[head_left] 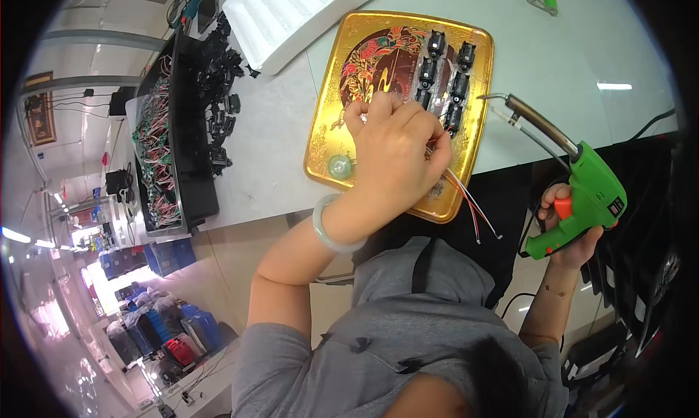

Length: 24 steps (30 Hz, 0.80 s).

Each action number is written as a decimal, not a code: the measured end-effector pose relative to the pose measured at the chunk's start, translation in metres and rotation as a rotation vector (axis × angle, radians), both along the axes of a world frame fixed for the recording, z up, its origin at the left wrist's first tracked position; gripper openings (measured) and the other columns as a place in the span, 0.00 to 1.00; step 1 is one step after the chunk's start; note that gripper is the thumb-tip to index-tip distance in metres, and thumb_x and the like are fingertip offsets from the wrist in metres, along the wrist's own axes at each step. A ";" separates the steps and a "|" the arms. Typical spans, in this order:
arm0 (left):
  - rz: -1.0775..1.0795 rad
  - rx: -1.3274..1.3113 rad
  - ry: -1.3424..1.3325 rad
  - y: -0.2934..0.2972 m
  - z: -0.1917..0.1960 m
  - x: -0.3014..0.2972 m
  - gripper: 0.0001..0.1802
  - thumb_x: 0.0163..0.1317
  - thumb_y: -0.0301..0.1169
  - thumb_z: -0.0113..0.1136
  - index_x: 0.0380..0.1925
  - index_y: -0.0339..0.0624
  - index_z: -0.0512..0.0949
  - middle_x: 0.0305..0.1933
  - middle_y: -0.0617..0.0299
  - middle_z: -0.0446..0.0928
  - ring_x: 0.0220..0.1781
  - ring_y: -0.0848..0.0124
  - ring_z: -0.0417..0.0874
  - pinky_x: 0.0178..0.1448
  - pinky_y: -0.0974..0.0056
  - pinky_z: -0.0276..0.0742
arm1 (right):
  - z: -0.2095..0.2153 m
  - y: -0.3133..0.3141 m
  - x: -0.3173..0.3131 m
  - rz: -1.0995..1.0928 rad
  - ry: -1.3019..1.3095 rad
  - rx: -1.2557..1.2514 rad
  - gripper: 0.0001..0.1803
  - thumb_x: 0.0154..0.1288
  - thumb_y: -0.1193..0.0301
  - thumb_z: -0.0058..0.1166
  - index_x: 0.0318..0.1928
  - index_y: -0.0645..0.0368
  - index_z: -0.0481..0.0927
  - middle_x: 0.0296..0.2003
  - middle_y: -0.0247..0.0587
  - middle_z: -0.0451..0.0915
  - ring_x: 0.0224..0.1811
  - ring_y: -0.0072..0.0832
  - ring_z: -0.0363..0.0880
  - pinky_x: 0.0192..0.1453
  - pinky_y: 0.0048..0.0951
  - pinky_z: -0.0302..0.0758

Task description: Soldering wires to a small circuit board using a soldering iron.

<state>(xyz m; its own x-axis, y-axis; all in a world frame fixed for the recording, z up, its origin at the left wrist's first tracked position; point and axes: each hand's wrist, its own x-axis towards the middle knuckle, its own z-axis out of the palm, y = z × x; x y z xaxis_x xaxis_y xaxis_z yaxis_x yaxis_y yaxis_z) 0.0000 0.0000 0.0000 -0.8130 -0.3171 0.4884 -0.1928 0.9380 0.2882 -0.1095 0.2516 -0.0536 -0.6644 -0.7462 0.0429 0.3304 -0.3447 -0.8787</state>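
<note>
Over a gold tray [320, 130] my left hand [397, 145] bends with curled fingers beside small black plastic modules [459, 87] set in two rows. What its fingertips grip is hidden beneath the hand. Thin red, white and dark wires [466, 196] with small end plugs come out from under it and hang past the tray's near edge. At the right, my right hand [577, 249] is wrapped round the handle of a green soldering gun [598, 188] with a red trigger. Its bent tip points left, just off the tray's right edge.
A small round translucent greenish container [340, 167] sits on the tray's left. Further left are a black bin [191, 141] of wired circuit boards and a pile of black plastic parts [218, 90]. White foam trays [284, 17] lie behind; a green spool [549, 0] stands far right.
</note>
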 end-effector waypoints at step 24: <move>-0.006 0.012 0.004 0.005 0.002 -0.002 0.07 0.37 0.30 0.62 0.12 0.51 0.73 0.19 0.72 0.69 0.32 0.70 0.66 0.42 0.61 0.51 | 0.008 -0.010 0.002 0.024 0.048 0.015 0.40 0.58 0.38 0.33 0.47 0.68 0.62 0.25 0.36 0.63 0.25 0.22 0.61 0.24 0.19 0.62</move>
<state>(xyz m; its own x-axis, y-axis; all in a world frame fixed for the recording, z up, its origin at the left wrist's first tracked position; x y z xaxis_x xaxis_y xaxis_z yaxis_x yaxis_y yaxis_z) -0.0017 0.0049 0.0024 -0.8131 -0.3184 0.4874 -0.1863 0.9355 0.3003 -0.1077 0.2414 -0.0458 -0.6438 -0.7626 0.0624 0.2961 -0.3235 -0.8987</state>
